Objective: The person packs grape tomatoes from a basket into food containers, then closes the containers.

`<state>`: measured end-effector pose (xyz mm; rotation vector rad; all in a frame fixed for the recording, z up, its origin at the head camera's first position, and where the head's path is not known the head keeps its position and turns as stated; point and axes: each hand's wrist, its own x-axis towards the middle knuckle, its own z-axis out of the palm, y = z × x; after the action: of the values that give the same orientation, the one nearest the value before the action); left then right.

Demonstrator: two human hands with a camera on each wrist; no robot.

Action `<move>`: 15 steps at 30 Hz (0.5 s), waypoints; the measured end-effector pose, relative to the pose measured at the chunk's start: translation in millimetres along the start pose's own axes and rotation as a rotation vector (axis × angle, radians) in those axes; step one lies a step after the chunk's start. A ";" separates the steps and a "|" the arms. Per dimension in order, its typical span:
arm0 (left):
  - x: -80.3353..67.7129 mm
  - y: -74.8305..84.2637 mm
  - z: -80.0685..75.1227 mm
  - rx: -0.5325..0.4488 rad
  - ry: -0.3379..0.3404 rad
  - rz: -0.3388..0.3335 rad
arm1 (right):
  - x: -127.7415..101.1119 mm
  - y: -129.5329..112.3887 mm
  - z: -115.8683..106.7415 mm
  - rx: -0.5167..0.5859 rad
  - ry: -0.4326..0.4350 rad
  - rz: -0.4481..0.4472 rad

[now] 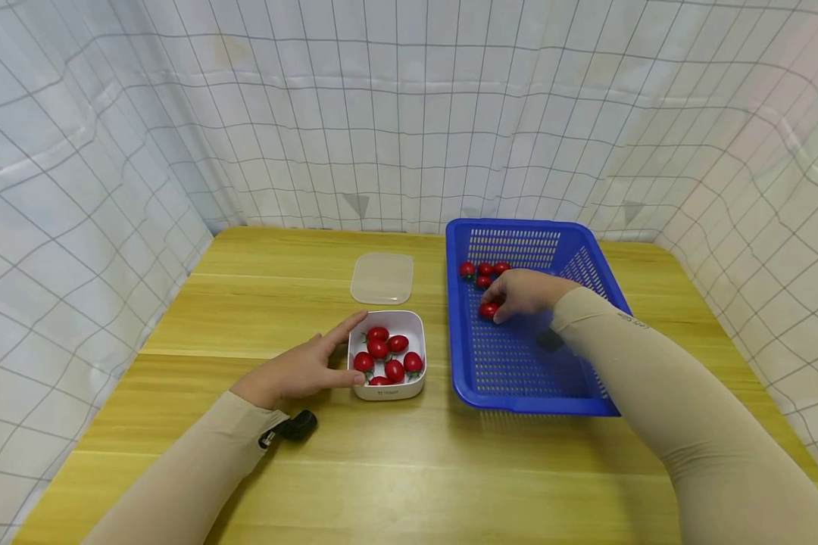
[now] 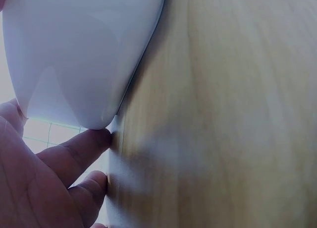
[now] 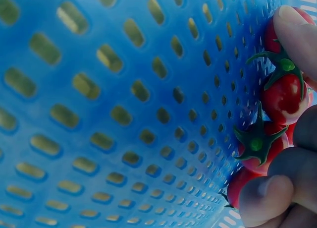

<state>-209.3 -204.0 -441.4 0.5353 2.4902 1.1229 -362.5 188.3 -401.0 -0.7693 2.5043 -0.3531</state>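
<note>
A small white box (image 1: 387, 392) holds several red cherry tomatoes (image 1: 386, 356). My left hand (image 1: 337, 352) rests against its left side with straight fingers, index along the far corner and thumb at the near corner. In the left wrist view the fingertips (image 2: 81, 143) touch the white box (image 2: 84, 49) wall. My right hand (image 1: 503, 309) is inside the blue basket (image 1: 518, 378), fingers curled round a cherry tomato (image 1: 487, 309). The right wrist view shows that tomato (image 3: 282, 96) and others pinched between fingers (image 3: 267, 193) over the basket floor (image 3: 124, 114).
Three more tomatoes (image 1: 484, 270) lie at the basket's far left corner. A clear lid (image 1: 382, 278) lies flat behind the white box. The wooden table (image 1: 409, 469) is enclosed by a checked white curtain (image 1: 109, 151) on three sides.
</note>
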 end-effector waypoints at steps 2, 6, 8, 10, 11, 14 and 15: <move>-0.4 0.2 -0.1 -0.001 0.000 0.002 | 0.2 0.1 -0.1 -0.004 0.002 -0.009; -1.3 0.0 -0.2 -0.006 -0.001 -0.001 | -0.8 -2.0 -2.4 -0.036 0.006 -0.041; -1.4 -0.1 -0.1 -0.007 -0.002 -0.003 | -2.6 -4.1 -6.1 -0.063 0.020 -0.056; -1.4 -0.4 0.0 -0.012 -0.003 -0.005 | -5.4 -7.3 -10.9 -0.079 0.040 -0.071; -1.3 -0.6 0.0 -0.013 -0.003 -0.005 | -6.9 -9.0 -13.4 -0.087 0.050 -0.074; -1.2 -0.9 0.1 -0.017 -0.006 -0.004 | -11.1 -13.1 -20.3 -0.086 0.070 -0.080; -1.2 -0.9 0.1 -0.018 -0.007 -0.004 | -12.6 -14.4 -22.2 -0.085 0.074 -0.082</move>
<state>-208.3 -205.0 -442.0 0.5282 2.4714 1.1396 -358.6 186.2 -372.1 -0.9101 2.5760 -0.3097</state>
